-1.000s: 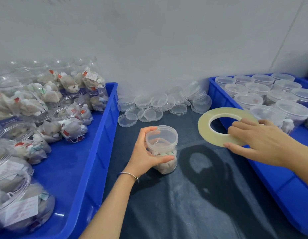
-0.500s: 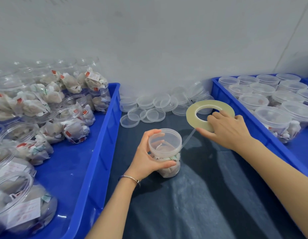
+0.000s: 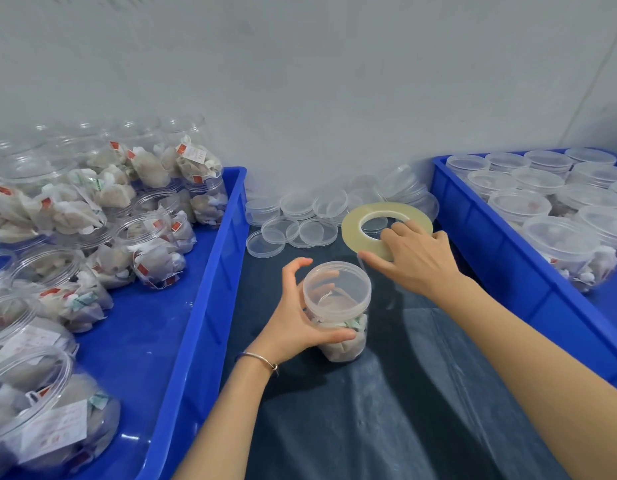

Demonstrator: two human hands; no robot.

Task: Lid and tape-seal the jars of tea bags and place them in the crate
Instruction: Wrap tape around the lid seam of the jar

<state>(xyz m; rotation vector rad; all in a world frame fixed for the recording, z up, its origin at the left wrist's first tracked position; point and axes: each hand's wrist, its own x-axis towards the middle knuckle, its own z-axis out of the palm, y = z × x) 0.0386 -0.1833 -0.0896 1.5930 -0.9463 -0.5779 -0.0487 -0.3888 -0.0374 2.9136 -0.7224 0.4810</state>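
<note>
Fingers: our left hand point(image 3: 296, 320) curls round the clear lidded jar point(image 3: 338, 311); our right hand point(image 3: 416, 258) pinches the flat tape ring point(image 3: 386, 226).
Counter: dark wrinkled sheet point(image 3: 386, 410).

Left hand point(image 3: 296, 320) grips lidded jar point(image 3: 338, 313); right hand point(image 3: 412, 258) holds tape roll point(image 3: 355, 230).

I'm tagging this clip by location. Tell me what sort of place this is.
Probably a small packing station for tea, not a home kitchen. A blue crate holds many unlidded jars of tea bags, another blue crate holds lidded ones, loose lids are piled by the wall, and the right hand holds a tape roll.
</note>
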